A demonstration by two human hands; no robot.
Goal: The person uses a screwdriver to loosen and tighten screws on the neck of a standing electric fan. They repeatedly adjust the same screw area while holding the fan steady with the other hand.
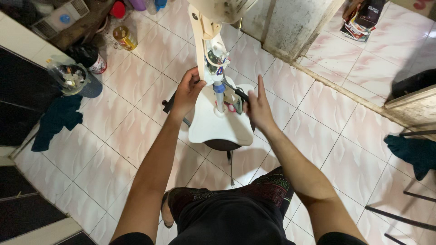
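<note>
A cream pedestal fan stands on the tiled floor in front of me, its upper housing opened so coloured wires show. My left hand grips the side of the housing just above the metal pole. My right hand holds a dark-handled tool, its tip pointing into the wiring, with the forefinger raised. The white fan base sits below, on a dark round part.
A dark cloth and a clear container lie at the left, with bottles and cans near a wooden bench. A concrete pillar rises behind the fan. Another dark cloth and thin metal legs are at the right.
</note>
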